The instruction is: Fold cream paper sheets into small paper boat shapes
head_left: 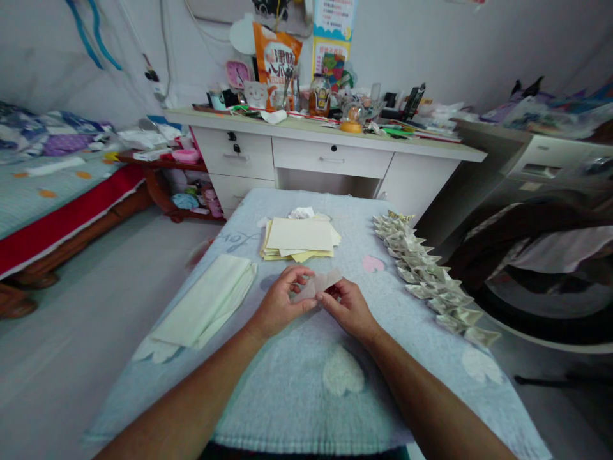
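Between my two hands is a small folded piece of thin whitish paper (316,285), lifted just above the cloth-covered table. My left hand (286,299) pinches its left side, with the thumb along the lower edge. On the other side my right hand (347,303) grips the paper between thumb and fingers; some of those fingertips are hidden behind it. Just beyond my hands lies a stack of cream and yellow paper sheets (299,235). Rows of folded paper pieces (424,271) with pointed tips run down the table's right side.
A folded pale green cloth or paper bundle (205,300) lies at the left. Crumpled white paper (301,213) sits behind the stack. A white desk (330,156) crowded with small items stands beyond the table, a washing machine (541,191) at right, a bed (62,185) at left.
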`<state>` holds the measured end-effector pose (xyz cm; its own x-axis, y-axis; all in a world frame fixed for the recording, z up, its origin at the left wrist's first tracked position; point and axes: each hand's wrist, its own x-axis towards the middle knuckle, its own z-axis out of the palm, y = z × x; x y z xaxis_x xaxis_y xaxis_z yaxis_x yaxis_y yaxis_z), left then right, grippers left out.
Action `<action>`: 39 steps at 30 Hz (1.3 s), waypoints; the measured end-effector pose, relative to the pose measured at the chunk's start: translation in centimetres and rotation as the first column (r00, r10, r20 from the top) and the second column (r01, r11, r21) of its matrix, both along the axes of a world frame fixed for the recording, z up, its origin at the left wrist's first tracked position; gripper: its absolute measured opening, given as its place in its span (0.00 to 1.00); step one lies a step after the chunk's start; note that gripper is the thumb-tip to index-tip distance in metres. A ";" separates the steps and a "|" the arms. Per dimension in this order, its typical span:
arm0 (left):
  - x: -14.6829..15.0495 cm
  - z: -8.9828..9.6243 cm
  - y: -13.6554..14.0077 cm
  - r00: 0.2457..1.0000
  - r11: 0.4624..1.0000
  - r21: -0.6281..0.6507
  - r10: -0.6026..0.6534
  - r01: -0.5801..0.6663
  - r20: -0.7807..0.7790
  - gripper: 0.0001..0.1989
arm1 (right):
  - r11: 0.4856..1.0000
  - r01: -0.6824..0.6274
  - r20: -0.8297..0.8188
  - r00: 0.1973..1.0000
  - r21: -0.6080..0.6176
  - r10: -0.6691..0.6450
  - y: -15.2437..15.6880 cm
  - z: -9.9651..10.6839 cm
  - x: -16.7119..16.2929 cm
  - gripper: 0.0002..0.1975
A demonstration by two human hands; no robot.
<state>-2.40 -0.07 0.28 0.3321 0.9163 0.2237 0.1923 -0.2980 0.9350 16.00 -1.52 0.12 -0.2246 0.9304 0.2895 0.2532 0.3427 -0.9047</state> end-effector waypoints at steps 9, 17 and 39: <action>0.0 -0.1 0.0 0.998 0.993 -0.100 -0.069 0.068 -0.011 0.28 | 0.999 -0.051 -0.031 0.998 -0.007 0.051 -0.1 0.3 0.1 0.09; -0.4 -0.6 0.2 0.998 0.994 -0.094 -0.047 0.049 0.029 0.29 | 0.998 -0.063 -0.048 0.997 -0.006 0.062 0.0 0.7 0.0 0.09; 0.6 0.4 -1.0 0.998 0.998 0.023 -0.061 0.062 -0.015 0.26 | 0.989 0.150 0.035 0.988 -0.011 -0.149 0.0 -0.5 -0.5 0.06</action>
